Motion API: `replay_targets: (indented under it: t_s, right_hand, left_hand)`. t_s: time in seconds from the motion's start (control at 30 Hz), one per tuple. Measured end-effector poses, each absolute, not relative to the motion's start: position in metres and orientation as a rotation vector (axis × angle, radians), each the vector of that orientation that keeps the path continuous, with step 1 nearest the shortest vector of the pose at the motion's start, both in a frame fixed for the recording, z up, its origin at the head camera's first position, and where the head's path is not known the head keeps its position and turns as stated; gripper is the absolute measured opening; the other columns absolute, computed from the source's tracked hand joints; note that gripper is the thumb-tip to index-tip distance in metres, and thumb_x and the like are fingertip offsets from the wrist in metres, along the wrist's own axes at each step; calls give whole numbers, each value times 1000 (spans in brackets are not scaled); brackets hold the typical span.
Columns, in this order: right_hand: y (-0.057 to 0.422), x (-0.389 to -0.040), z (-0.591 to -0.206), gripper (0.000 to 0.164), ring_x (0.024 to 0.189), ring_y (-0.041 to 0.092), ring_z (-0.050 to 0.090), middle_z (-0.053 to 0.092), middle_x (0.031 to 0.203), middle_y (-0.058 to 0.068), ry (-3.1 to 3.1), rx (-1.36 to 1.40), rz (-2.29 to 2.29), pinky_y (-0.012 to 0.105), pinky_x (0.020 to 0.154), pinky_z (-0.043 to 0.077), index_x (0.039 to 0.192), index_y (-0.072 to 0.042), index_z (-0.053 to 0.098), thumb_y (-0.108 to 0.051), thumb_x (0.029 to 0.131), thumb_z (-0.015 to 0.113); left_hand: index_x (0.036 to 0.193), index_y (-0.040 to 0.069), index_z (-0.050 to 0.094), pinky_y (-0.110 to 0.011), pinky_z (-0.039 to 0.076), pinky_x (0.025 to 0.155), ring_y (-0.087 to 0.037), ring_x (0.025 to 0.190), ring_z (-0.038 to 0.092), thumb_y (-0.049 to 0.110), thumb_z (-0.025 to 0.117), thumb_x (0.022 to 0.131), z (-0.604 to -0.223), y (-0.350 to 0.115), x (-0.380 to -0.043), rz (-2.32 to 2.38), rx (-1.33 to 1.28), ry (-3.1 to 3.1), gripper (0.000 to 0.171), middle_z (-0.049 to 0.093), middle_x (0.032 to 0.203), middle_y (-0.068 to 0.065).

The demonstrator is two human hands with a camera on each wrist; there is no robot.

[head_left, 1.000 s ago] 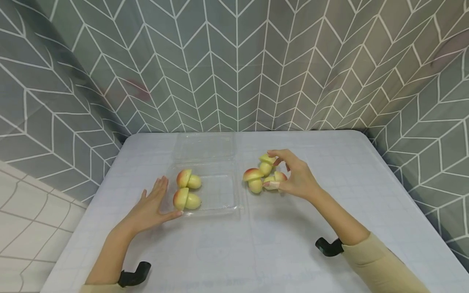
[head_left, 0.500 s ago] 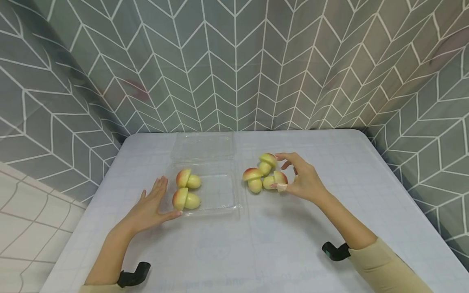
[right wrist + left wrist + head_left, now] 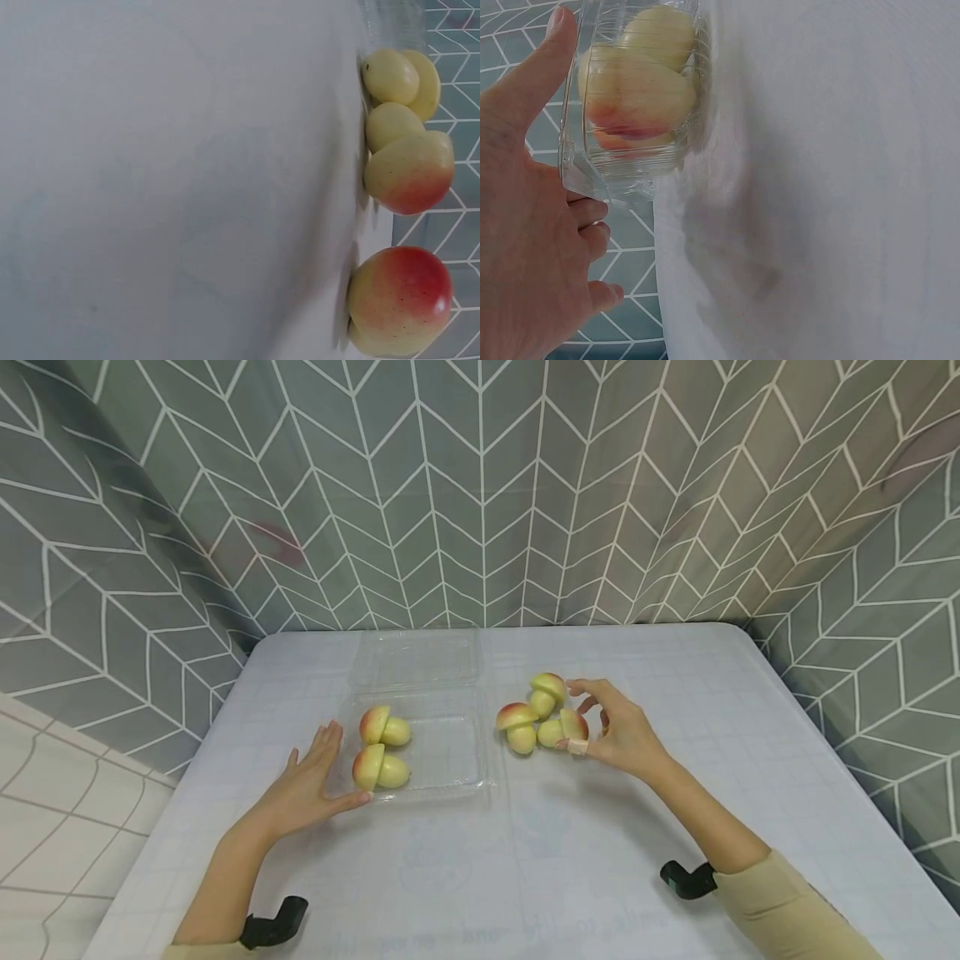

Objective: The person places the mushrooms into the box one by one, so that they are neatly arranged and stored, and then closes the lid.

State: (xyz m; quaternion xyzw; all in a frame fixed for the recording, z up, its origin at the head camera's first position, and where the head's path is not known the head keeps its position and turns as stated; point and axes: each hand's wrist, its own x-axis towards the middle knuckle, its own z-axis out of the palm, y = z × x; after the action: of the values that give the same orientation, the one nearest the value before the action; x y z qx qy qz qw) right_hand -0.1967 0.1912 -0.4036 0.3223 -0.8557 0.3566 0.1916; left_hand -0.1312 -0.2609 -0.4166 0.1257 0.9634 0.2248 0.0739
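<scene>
Two yellow toy mushrooms (image 3: pixel 381 767) with red-tinged caps lie in the left part of a clear plastic box (image 3: pixel 450 752), its lid (image 3: pixel 417 662) folded back. My left hand (image 3: pixel 303 785) rests at the box's left side, fingers extended, thumb along the near corner. In the left wrist view the thumb lies against the clear wall. Three more mushrooms sit clustered right of the box: a left one (image 3: pixel 517 727), a far one (image 3: pixel 546 695) and a near one (image 3: pixel 564 728). My right hand (image 3: pixel 622 731) bends around the near mushroom's cap, thumb at its front, fingers spread apart behind.
A white-covered table (image 3: pixel 480 868) lies beneath everything. Grey curtain (image 3: pixel 480 502) with white chevron lines hangs behind the table and along both sides. Black wrist mounts (image 3: pixel 688 880) sit on both forearms.
My right hand has shifted right, its fingers moving away from the far mushroom, its thumb sliding toward the near mushroom's cap. My left hand and the box stay put.
</scene>
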Motion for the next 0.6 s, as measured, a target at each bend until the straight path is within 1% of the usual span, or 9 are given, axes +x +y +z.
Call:
replay_targets:
  t_s: [0.1,0.17,0.23,0.37,0.47,0.57,0.6]
  right_hand:
    - [190,-198,-409,78,83,21,63,60,113,6,-2417,900,1022,25,52,43,126,-7,55,-22,60,92]
    - [189,-198,-412,76,83,21,62,60,113,6,-2427,896,1032,28,52,44,125,-5,55,-21,61,92]
    - [187,-199,-414,74,83,20,62,60,114,6,-2442,890,1022,28,53,45,124,-5,54,-20,62,91]
    - [186,-200,-417,74,84,17,61,60,116,6,-2491,866,935,24,53,45,127,-7,53,-20,65,90]
    - [186,-200,-419,76,88,17,61,60,119,6,-2537,846,832,29,58,48,131,-8,51,-23,67,90]
    - [186,-200,-421,76,96,19,62,59,122,6,-2590,826,770,35,66,50,133,-9,49,-20,69,88]
    - [187,-199,-421,75,97,19,62,59,122,6,-2608,815,765,36,66,50,134,-9,49,-18,70,87]
  left_hand:
    - [150,-10,6,-70,5,106,-42,144,3,58,69,80,-417,-261,-131,672,378,2895,116,4,156,-29]
    - [150,-10,6,-70,4,106,-42,144,3,59,69,80,-417,-262,-132,676,378,2894,116,4,156,-29]
    - [150,-9,6,-69,4,107,-42,144,3,59,69,80,-418,-262,-131,676,374,2893,116,4,156,-29]
    - [150,-9,6,-69,4,107,-42,144,3,58,69,80,-417,-262,-131,680,373,2894,116,4,156,-29]
    - [150,-10,6,-69,5,107,-42,144,3,57,69,80,-417,-261,-131,674,377,2899,115,5,156,-29]
    - [150,-10,6,-69,4,107,-42,144,3,57,69,80,-416,-261,-130,671,376,2898,115,4,156,-29]
    - [150,-10,6,-69,4,107,-42,144,3,57,69,80,-416,-261,-130,674,377,2896,115,4,156,-29]
